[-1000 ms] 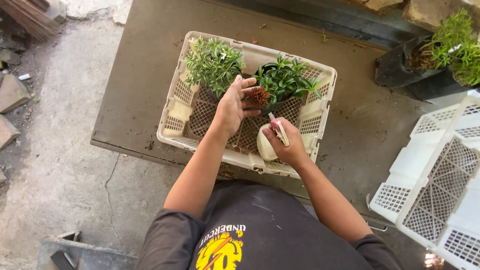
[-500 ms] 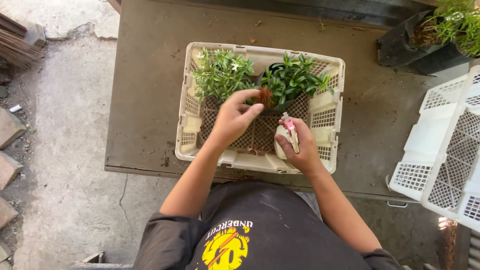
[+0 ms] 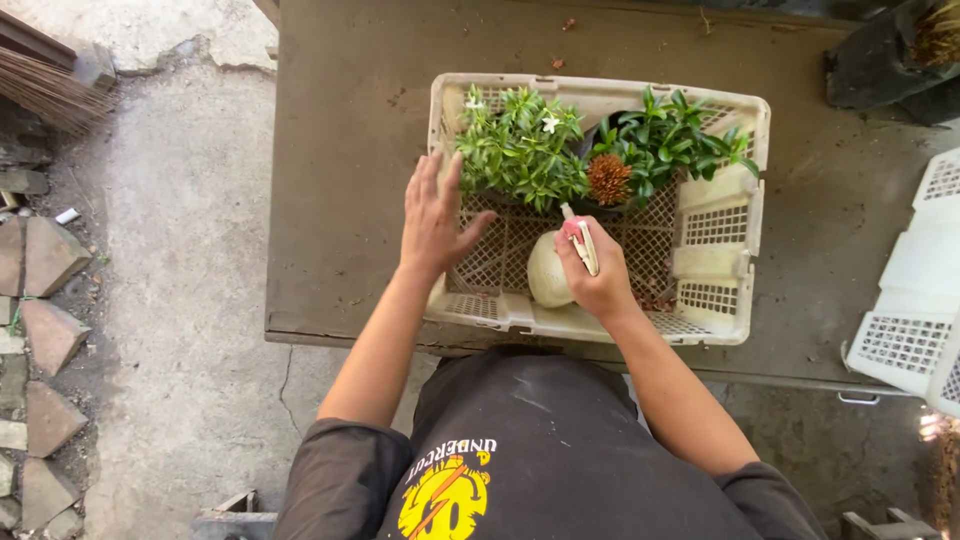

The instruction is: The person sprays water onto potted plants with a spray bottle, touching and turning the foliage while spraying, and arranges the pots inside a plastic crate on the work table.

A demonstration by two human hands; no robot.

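While right hand (image 3: 598, 268) clamps the sprayer (image 3: 552, 268) low inside the crate (image 3: 722, 265), nozzle toward the plants (image 3: 522, 150), left hand (image 3: 433, 215) hovers spread, holding nothing, over the crate's left rim. Risk, likely: knocking the flowering plant with those splayed fingers, or soaking the table (image 3: 340, 150) through the mesh.

Soft, even daylight, sharp throughout.
The table (image 3: 340, 200) lies in dull shade with faint shadows; the concrete floor (image 3: 180, 250) looks brighter, and a small glare flares at the lower right edge.

Two plants (image 3: 590, 150) in crate (image 3: 715, 265) on table (image 3: 340, 200)
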